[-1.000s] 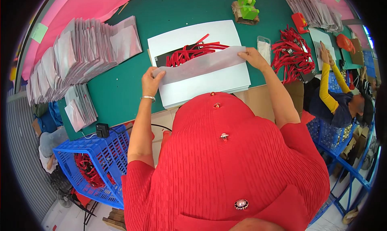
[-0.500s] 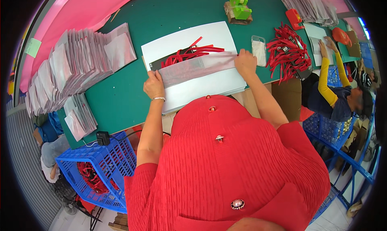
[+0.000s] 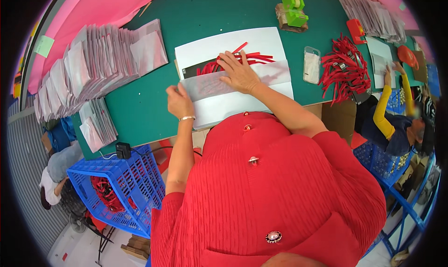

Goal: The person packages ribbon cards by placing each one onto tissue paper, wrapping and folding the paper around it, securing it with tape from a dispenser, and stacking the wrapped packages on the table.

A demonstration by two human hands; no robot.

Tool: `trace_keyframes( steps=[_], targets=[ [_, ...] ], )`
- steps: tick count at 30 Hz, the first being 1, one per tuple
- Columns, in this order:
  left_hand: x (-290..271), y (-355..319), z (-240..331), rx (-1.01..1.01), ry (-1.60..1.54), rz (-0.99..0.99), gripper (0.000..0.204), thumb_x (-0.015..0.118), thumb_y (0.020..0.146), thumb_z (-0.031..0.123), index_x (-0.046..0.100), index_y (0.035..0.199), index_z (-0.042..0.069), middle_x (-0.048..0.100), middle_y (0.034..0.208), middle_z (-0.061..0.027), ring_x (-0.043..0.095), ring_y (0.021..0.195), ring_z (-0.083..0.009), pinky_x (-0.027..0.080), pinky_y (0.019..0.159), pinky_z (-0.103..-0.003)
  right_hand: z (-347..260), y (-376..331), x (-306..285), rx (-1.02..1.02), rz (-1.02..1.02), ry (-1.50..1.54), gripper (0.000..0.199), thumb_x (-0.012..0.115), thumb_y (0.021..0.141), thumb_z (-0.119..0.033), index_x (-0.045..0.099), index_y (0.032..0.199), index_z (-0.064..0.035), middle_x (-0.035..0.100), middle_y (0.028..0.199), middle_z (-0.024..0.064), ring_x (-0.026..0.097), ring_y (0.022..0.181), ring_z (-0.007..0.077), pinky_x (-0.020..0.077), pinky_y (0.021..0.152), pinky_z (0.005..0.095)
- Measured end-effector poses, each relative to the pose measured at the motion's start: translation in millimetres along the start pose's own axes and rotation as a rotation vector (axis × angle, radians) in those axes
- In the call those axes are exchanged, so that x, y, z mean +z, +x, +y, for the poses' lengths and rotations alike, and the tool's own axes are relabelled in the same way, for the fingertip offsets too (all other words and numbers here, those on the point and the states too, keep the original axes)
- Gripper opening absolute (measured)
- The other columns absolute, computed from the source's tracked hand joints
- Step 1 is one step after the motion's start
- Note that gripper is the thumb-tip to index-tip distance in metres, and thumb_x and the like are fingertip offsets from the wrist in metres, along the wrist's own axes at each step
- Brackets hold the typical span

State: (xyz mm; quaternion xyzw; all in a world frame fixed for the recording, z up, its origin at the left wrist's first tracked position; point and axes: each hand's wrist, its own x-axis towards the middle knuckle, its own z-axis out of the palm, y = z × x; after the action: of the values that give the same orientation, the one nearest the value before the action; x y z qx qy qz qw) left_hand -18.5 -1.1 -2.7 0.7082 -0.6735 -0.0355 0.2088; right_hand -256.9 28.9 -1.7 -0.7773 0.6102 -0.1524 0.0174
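A thin, see-through sheet of whitish tissue paper lies folded over the lower part of a bundle of red straps with a black card. Beneath them is a stack of white paper sheets. My right hand rests flat on the tissue and the straps, fingers spread. At the tissue's left edge my left hand has its fingers curled closed; whether a bit of tissue is pinched in them is hidden.
Wrapped flat packets stand in a row at left. To the right lie a clear case, a pile of red straps and a green tape dispenser. A blue crate sits below the table. A co-worker in yellow sleeves works at right.
My right hand has let go of the tissue's right end and moved left onto the straps. My left hand has shifted slightly outward from the tissue's left edge. The whole view has swung a little.
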Motion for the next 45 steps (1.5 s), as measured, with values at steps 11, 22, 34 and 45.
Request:
trace_keyframes(
  steps=[11, 22, 34, 45],
  targets=[
    [-31.0, -10.0, -9.0, -0.757, -0.918, -0.436, 0.048, 0.048, 0.095, 0.044, 0.049, 0.097, -0.004, 0.063, 0.070, -0.0156, 0.061, 0.055, -0.0219, 0.051, 0.049, -0.034, 0.8, -0.2, 3.3, 0.020, -0.037, 0.072, 0.058, 0.046, 0.092, -0.044, 0.042, 0.136, -0.0075, 0.034, 0.147, 0.0095, 0.027, 0.139, 0.0248, 0.0125, 0.111, 0.0597],
    [2.5, 77.0, 11.9, -0.525, -0.714, -0.629, 0.054, 0.057, 0.088, 0.050, 0.064, 0.091, -0.004, 0.065, 0.092, -0.0133, 0.062, 0.086, -0.0192, 0.047, 0.078, -0.032, 4.9, -3.4, -1.0, 0.047, -0.018, 0.128, 0.058, 0.046, 0.091, -0.044, 0.042, 0.136, -0.0069, 0.036, 0.145, 0.0099, 0.028, 0.138, 0.0242, 0.0119, 0.112, 0.0582],
    [-13.7, 78.7, 32.1, 0.488, -0.580, -0.413, 0.020, 0.074, 0.070, 0.008, 0.067, 0.089, 0.004, 0.064, 0.081, -0.0056, 0.060, 0.082, -0.0224, 0.047, 0.073, -0.035, 0.2, -2.5, 0.6, 0.048, 0.025, 0.041, 0.061, 0.047, 0.090, -0.048, 0.044, 0.133, -0.0048, 0.040, 0.141, 0.0103, 0.032, 0.135, 0.0254, 0.0156, 0.111, 0.0580],
    [-0.1, 33.0, 8.2, 1.058, -0.124, 0.016, 0.018, 0.066, 0.065, 0.005, 0.051, 0.075, 0.008, 0.060, 0.088, -0.0056, 0.057, 0.092, -0.0258, 0.042, 0.086, -0.044, 58.4, -91.5, -23.9, 0.523, 0.322, 0.034, 0.063, 0.075, 0.073, -0.036, 0.049, 0.124, -0.0093, 0.049, 0.126, 0.0107, 0.042, 0.121, 0.0275, 0.0252, 0.102, 0.0569]
  ],
)
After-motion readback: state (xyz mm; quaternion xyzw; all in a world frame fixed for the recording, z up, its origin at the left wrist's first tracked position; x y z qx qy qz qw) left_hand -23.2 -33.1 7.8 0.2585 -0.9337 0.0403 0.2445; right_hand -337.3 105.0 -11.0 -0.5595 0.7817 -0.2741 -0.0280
